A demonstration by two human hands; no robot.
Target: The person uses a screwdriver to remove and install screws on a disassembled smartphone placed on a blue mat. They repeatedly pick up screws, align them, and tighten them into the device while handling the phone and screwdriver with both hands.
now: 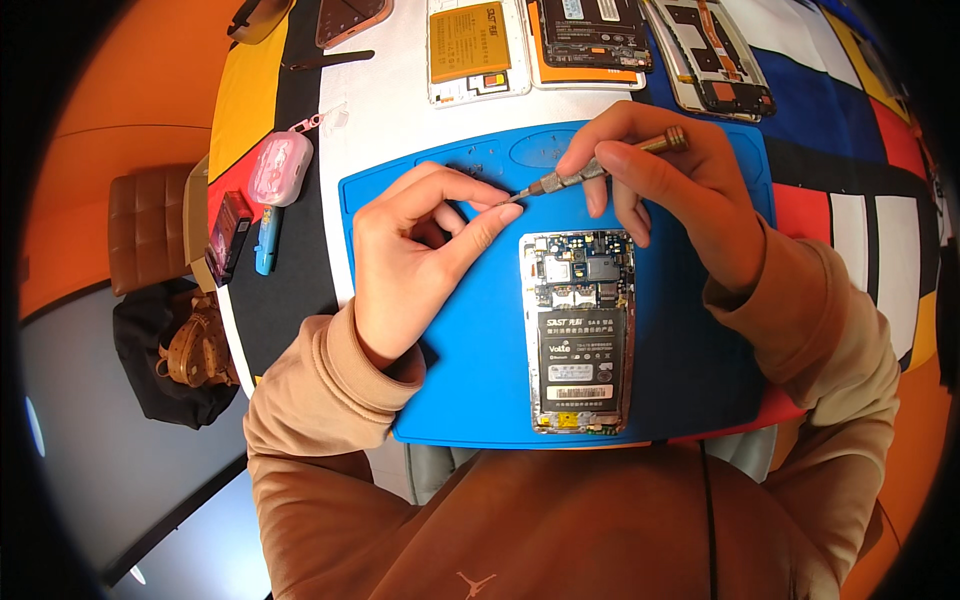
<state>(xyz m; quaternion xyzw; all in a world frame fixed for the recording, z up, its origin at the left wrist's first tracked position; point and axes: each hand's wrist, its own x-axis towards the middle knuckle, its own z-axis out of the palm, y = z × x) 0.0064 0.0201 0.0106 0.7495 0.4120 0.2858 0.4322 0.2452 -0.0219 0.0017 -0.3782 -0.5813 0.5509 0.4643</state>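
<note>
A small metal screwdriver [636,154] is held slanting in my right hand [690,190], its tip down and to the left. That tip meets the pinched thumb and forefinger of my left hand [420,250], where something tiny sits that I cannot make out. Below both hands an opened phone [577,335] lies on the blue mat [450,390], showing its circuit board at the top and a black battery beneath.
Opened phone bodies [478,60], [590,50], [715,60] and a dark phone [350,20] line the back. At left are a pink earbud case [280,165], a small dark box [230,230] and a blue stick-shaped item [267,240]. A bag [165,350] lies lower left.
</note>
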